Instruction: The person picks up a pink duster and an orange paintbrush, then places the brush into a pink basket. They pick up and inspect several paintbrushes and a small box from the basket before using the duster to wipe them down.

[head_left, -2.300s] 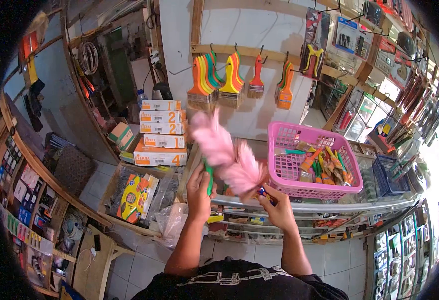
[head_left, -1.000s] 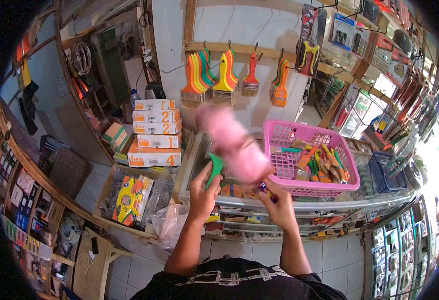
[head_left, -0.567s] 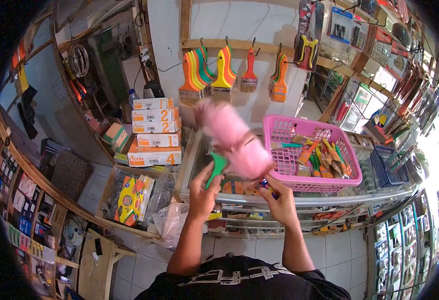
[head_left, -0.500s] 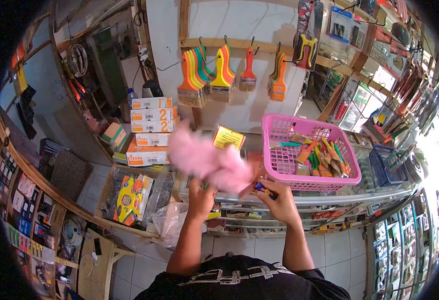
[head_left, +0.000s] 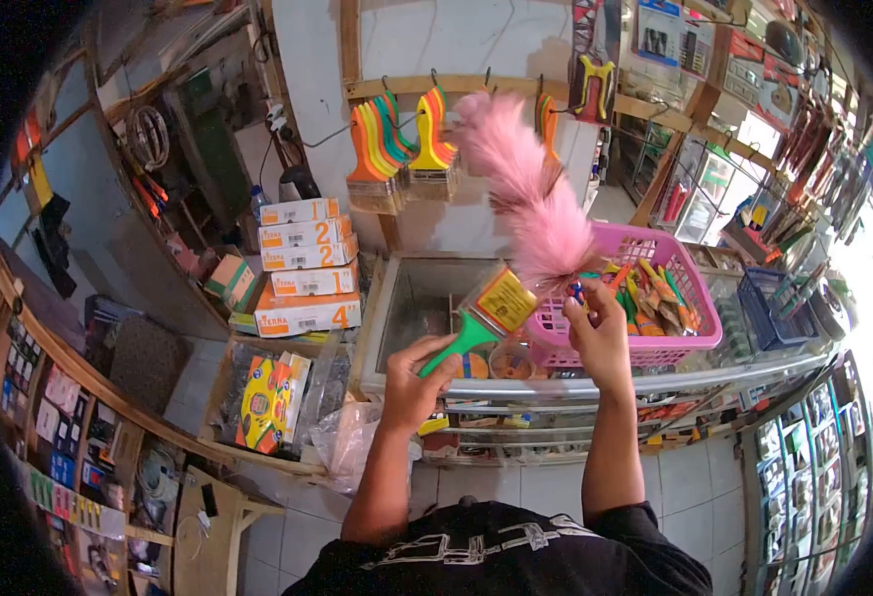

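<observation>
A green-handled paintbrush [head_left: 459, 341] with a yellow label near its bristles is gripped in my left hand [head_left: 418, 379], tilted up to the right over the glass counter. My right hand [head_left: 600, 336] is closed around the short handle of a fluffy pink feather duster [head_left: 546, 214]. The duster rises up and to the left, its tip in front of the hanging brushes. Just behind my right hand stands a pink plastic basket [head_left: 700, 341] holding several small paintbrushes [head_left: 660, 298] with coloured handles.
Paintbrushes [head_left: 377, 159] hang from hooks on a wooden rail [head_left: 466, 84]. Stacked orange-and-white boxes [head_left: 307, 316] stand left of the glass-topped counter [head_left: 406, 278]. Nearer is a crate with a yellow-orange package [head_left: 269, 402] and plastic bags. A dark blue basket [head_left: 779, 313] sits at right.
The duster has swung from low over the counter on the left to upright at the right, in my right hand. My left hand's paintbrush, formerly mostly hidden by the duster, now shows fully.
</observation>
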Motion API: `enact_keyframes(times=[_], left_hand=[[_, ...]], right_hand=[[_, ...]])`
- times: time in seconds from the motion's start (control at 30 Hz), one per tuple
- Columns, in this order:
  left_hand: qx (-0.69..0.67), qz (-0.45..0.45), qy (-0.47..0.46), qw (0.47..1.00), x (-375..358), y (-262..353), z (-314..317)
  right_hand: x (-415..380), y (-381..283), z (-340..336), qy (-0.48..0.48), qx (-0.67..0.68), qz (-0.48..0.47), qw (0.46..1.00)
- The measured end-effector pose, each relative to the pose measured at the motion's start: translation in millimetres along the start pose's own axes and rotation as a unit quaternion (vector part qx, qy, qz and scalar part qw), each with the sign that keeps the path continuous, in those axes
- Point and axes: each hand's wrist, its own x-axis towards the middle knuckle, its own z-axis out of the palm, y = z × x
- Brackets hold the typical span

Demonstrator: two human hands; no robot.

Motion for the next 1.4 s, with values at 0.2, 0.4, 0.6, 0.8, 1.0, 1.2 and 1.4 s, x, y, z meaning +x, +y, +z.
enact_keyframes(times=[0.2,0.4,0.6,0.8,1.0,1.2,1.4], left_hand=[[0.052,-0.002,-0.057,0.997,6.3,-1.1,6.8],[-0.046,0.04,0.02,0.998,24.2,-8.4,12.4],[-0.11,0.069,0.073,0.989,44.6,-15.6,30.3],[-0.205,-0.009,-0.038,0.978,22.0,-28.1,51.2],[-0.217,-0.056,-0.032,0.974,13.6,-41.4,44.7],[-0.207,-0.068,0.003,0.976,10.8,-31.8,5.0],[-0.142,0.026,0.035,0.989,6.2,-35.4,-5.8]], right_hand=[[-10.3,11.7,-14.5,-0.093,0.047,0.008,0.994],[-25.4,39.5,-19.9,-0.221,0.011,0.048,0.974],[-40.3,48.4,16.0,-0.208,0.098,0.03,0.973],[-45.5,37.5,47.2,-0.077,0.253,0.082,0.961],[-45.0,58.5,50.7,-0.05,-0.057,-0.048,0.996],[-40.0,19.3,8.5,-0.117,-0.163,-0.027,0.979],[-40.3,1.4,-1.8,-0.151,-0.198,-0.058,0.967]])
